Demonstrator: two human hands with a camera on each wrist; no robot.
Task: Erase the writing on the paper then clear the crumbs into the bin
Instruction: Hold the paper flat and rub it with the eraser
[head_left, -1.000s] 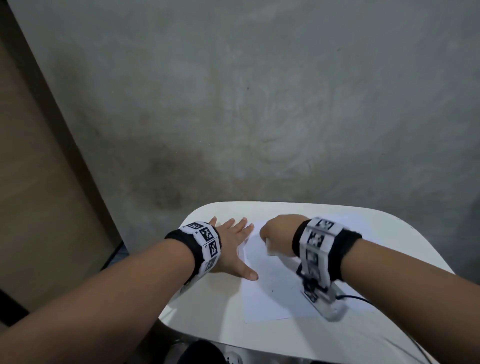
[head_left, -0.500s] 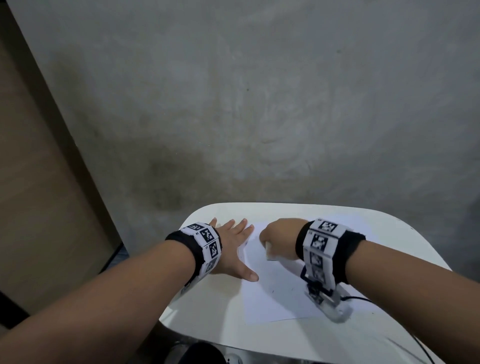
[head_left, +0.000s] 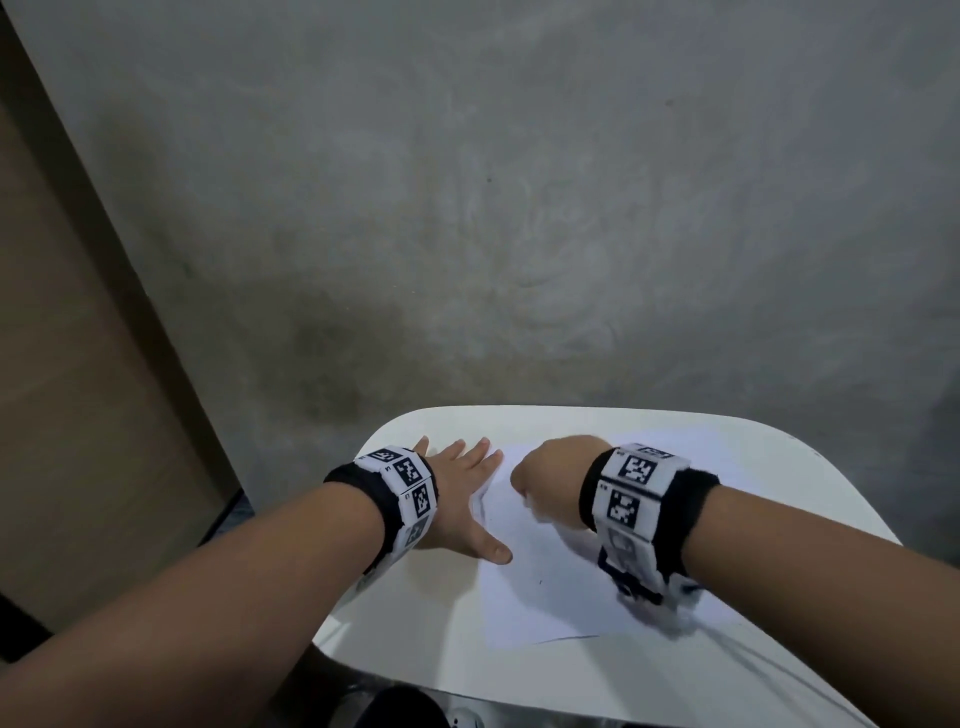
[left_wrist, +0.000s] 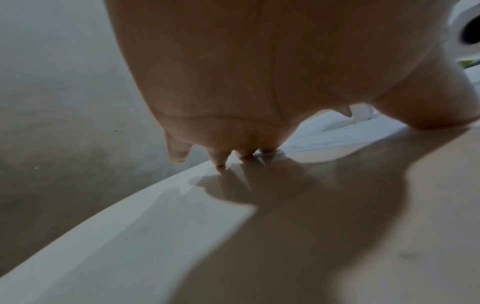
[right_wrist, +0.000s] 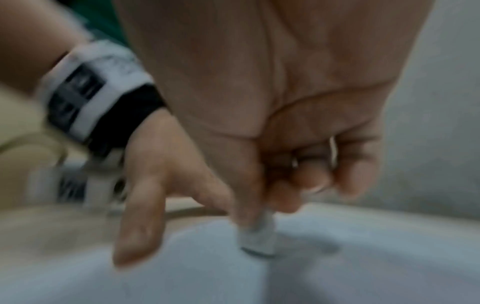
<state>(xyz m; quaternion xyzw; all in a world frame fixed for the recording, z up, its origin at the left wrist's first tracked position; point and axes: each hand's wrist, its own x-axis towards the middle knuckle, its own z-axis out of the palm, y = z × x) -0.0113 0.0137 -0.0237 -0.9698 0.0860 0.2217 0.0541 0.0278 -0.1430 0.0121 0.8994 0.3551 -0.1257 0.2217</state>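
A white sheet of paper (head_left: 550, 582) lies on the small white table (head_left: 415, 649). My left hand (head_left: 460, 499) lies flat with fingers spread, pressing the sheet's left edge, thumb (head_left: 493, 551) on the paper. My right hand (head_left: 550, 480) is curled into a fist over the sheet's upper part. In the right wrist view its fingers pinch a small white eraser (right_wrist: 257, 236), whose tip touches the paper (right_wrist: 337, 277). That view is blurred. The left wrist view shows the left palm (left_wrist: 221, 82) over the table and the eraser (left_wrist: 361, 112) beyond. No writing or bin is visible.
A grey concrete floor (head_left: 519, 208) surrounds the table. A brown board (head_left: 78, 389) stands at the left. A cable (head_left: 753, 654) trails from the right wrist camera across the table's right side. A dark object (head_left: 395, 706) sits below the table's near edge.
The right hand and forearm have shifted slightly back and forth over the paper with the eraser. The left hand has stayed pressed on the sheet's left edge.
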